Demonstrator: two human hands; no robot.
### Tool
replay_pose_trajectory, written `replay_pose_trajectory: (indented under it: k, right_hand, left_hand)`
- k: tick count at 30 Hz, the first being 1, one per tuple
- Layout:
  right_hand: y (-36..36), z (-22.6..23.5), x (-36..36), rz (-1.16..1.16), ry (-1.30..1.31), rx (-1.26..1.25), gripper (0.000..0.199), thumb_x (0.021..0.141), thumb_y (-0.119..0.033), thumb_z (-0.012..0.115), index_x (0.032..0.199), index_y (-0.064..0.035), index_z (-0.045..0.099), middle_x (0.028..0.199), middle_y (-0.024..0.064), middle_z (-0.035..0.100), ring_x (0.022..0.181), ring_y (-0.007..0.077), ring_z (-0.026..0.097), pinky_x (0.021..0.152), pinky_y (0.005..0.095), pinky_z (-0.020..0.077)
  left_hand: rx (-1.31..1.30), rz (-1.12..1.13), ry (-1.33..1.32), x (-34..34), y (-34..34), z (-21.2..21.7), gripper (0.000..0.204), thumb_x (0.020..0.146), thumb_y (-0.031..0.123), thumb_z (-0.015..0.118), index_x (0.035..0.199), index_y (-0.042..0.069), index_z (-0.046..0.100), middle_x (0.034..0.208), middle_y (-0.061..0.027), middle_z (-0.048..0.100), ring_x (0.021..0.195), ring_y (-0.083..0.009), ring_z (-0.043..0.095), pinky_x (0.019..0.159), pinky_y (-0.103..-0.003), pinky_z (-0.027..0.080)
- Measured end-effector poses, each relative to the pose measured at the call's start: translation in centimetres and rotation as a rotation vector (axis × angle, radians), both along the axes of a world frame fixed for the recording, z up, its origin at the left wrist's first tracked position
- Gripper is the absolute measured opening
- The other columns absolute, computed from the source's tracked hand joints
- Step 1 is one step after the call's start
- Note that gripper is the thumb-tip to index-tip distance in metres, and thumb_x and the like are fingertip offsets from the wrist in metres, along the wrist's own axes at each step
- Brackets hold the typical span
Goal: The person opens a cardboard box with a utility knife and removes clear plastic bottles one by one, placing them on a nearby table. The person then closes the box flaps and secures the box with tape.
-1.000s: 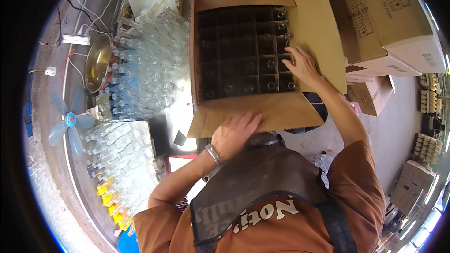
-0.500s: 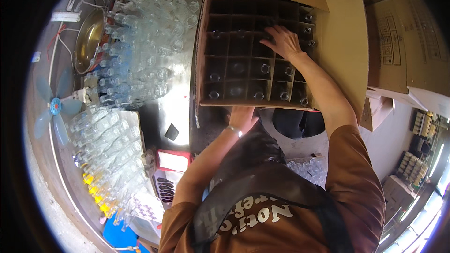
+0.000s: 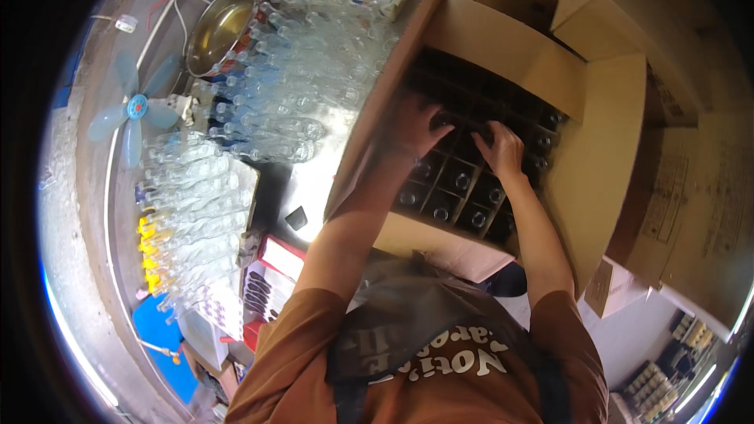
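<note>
Both my hands reach down into a large open cardboard box (image 3: 455, 255) with dark dividers, where glass bottles (image 3: 462, 180) stand upright in many cells. My left hand (image 3: 418, 129) is over the left part of the grid. Its thumb and fingers are spread beside a dim bottle mouth (image 3: 442, 119); shadow hides whether they touch it. To its right, my right hand (image 3: 500, 149) hovers over the dividers, thumb and fingers apart, and I see nothing in it. Deep shade covers the far cells.
Clear glass bottles (image 3: 306, 63) lie stacked to the left, with another stack (image 3: 192, 188) nearer me. A blue fan (image 3: 137, 107) and a gold-coloured bowl (image 3: 224, 30) stand beyond. More cardboard boxes (image 3: 667, 188) line the right side.
My left hand has come up from the box's near outer side into the box. My right hand stays over the grid. The view has turned, and the box appears tilted and lower right.
</note>
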State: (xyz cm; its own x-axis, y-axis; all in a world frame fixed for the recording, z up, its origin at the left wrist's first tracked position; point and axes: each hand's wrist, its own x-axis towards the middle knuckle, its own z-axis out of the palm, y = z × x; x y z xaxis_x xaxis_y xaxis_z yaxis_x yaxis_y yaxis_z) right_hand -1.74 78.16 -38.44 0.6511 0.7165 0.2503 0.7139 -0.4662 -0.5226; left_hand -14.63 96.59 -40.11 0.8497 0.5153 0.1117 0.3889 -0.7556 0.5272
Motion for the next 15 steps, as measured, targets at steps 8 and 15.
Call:
replay_pose_trajectory:
  k: [8,15]
  right_hand:
    - [0.8,-0.6,0.8,0.033,0.049,0.035,0.031,0.077,-0.027,0.080,0.095,-0.0065,0.066,0.082,0.0148,0.069,0.075,0.0363,0.066,0.063,0.0411,0.0528]
    - [-0.8,-0.3,0.3,-0.042,0.288,0.055,0.033,0.082,-0.020,0.078,0.106,-0.0008,0.066,0.087,0.0153,0.068,0.078,0.0214,0.068,0.069,0.0355,0.0525]
  left_hand:
    - [-0.123,-0.208,-0.051,2.8,2.4,-0.6,0.041,0.079,0.045,0.073,0.095,0.008,0.067,0.097,-0.0117,0.063,0.089,-0.0314,0.064,0.077,-0.043,0.052]
    - [-0.171,-0.117,-0.582,2.4,0.6,14.4,0.038,0.075,0.037,0.079,0.094,0.007,0.064,0.085,-0.0085,0.065,0.074,-0.0270,0.066,0.063,-0.036,0.054]
